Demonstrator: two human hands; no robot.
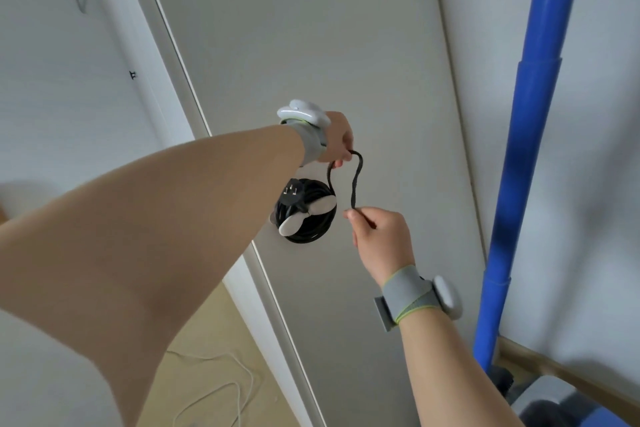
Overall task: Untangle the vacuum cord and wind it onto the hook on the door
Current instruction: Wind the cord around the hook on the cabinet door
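Note:
A black vacuum cord (313, 218) is wound in a round coil on a grey-white winged hook (304, 213) on the grey door (311, 45). Its plug (292, 191) lies on the coil's upper left. A loose end of cord (356, 180) rises from the coil, bends over and drops in a wavy line. My left hand (337, 140) pinches the top of that loop above the coil. My right hand (379, 239) pinches the lower end, to the right of the coil. Both wrists wear grey bands with white sensors.
A blue vacuum tube (526, 135) stands upright at the right, close to the door's edge, with the vacuum's base (540, 402) at the bottom right. A thin white cable (214, 388) lies on the tan floor at the bottom left. The door frame (180, 80) runs diagonally left of the coil.

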